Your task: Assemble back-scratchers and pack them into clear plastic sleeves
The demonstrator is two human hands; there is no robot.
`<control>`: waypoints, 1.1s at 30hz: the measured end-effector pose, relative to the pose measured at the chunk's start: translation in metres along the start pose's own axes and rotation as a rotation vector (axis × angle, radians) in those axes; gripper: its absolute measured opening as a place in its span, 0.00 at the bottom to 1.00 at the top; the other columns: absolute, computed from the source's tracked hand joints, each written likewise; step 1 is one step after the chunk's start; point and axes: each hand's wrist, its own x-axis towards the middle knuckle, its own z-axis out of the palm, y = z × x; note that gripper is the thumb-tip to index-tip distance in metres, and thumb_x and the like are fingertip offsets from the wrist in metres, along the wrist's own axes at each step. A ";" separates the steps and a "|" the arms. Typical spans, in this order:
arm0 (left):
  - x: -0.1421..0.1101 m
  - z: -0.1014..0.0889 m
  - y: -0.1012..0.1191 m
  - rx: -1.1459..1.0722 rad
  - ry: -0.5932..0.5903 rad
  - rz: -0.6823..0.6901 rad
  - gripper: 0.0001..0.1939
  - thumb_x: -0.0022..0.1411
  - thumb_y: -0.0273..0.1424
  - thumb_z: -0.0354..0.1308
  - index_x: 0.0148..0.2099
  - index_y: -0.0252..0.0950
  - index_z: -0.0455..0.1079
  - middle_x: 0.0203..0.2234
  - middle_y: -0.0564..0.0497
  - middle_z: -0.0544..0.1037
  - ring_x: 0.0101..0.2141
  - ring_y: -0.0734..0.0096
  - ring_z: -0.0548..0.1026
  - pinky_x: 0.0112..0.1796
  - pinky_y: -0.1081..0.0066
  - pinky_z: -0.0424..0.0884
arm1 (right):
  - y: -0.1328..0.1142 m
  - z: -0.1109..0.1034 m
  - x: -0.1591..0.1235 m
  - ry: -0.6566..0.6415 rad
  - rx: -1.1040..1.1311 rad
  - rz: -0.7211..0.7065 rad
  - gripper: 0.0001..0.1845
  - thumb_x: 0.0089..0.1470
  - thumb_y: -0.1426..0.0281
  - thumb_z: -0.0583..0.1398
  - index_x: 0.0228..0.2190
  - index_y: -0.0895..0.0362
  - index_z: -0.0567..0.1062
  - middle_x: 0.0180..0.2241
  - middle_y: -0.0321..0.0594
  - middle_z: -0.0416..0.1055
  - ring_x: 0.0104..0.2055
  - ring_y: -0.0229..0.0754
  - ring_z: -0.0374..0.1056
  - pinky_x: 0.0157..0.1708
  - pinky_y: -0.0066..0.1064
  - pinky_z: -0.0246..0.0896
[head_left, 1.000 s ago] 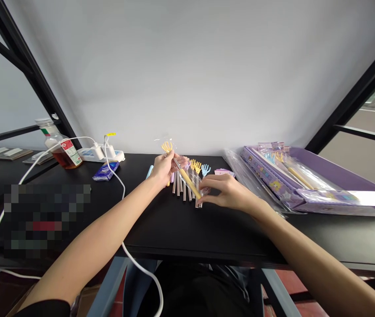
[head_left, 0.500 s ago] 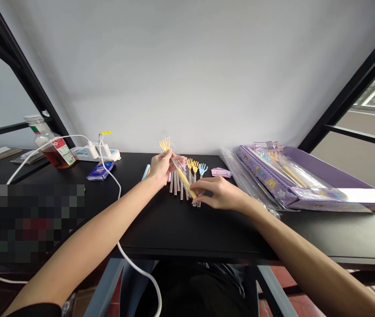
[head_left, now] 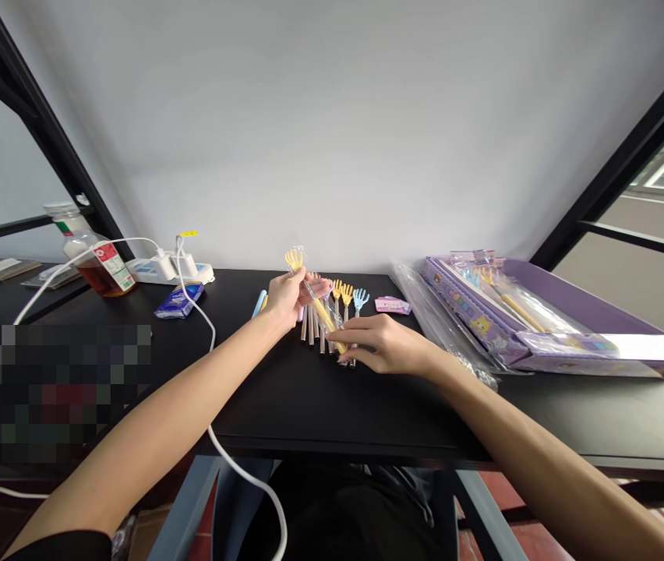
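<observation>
A yellow back scratcher (head_left: 323, 313) in a clear plastic sleeve slants between my hands, its claw end up and to the left. My left hand (head_left: 286, 298) pinches it just below the claw. At the lower end, the fingers of my right hand (head_left: 376, 343) close on the yellow handle and the film. Behind and under it, several more back scratchers (head_left: 347, 296) lie side by side on the black table, with yellow, blue and pink claws; my hands partly cover them. A small pink card (head_left: 393, 305) lies to their right.
On the right stands an open purple box (head_left: 577, 292) holding wrapped back scratchers, with clear plastic bags (head_left: 434, 319) along its left side. To the left are a blue packet (head_left: 180, 301), a power strip (head_left: 200, 273), a bottle (head_left: 101, 261) and a white cable (head_left: 210, 319).
My right hand has shifted slightly along the lower end of the back scratcher, its fingers now closer around the handle. The left hand keeps its hold. The view has turned a little.
</observation>
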 end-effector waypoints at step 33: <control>0.008 -0.007 -0.006 0.040 -0.125 0.037 0.19 0.65 0.51 0.59 0.44 0.40 0.68 0.28 0.49 0.82 0.35 0.62 0.84 0.37 0.68 0.80 | 0.006 -0.015 -0.001 0.251 0.329 0.457 0.15 0.55 0.65 0.68 0.43 0.57 0.80 0.27 0.38 0.79 0.27 0.41 0.77 0.30 0.30 0.72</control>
